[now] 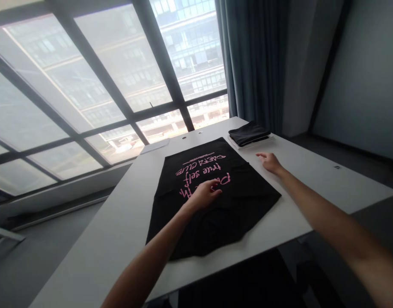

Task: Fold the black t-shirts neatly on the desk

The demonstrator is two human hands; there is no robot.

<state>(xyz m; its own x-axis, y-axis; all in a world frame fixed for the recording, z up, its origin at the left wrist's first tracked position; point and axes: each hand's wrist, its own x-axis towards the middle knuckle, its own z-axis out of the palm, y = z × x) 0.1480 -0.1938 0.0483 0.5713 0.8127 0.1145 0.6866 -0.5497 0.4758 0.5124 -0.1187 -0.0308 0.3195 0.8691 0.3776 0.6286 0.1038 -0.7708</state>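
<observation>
A black T-shirt [215, 226] lies spread flat on the white table, its pink lettering [196, 173] facing up and upside down to me. Over the lower lines of the print is my left hand [204, 194], thumb and fingers loosely bent and apart, with nothing in them; whether it touches the cloth I cannot tell. My right hand [269, 162] is just past the shirt's right edge, over the bare tabletop. Its index finger points left and the other fingers curl loosely, holding nothing. Part of the print is hidden behind my left hand.
A folded black garment [249, 133] rests on white folded cloth [243, 145] at the table's far right. A pale flat sheet [154, 146] lies at the far left of the white table [116, 239]. Large windows [119, 55] and a dark curtain [254, 60] stand behind.
</observation>
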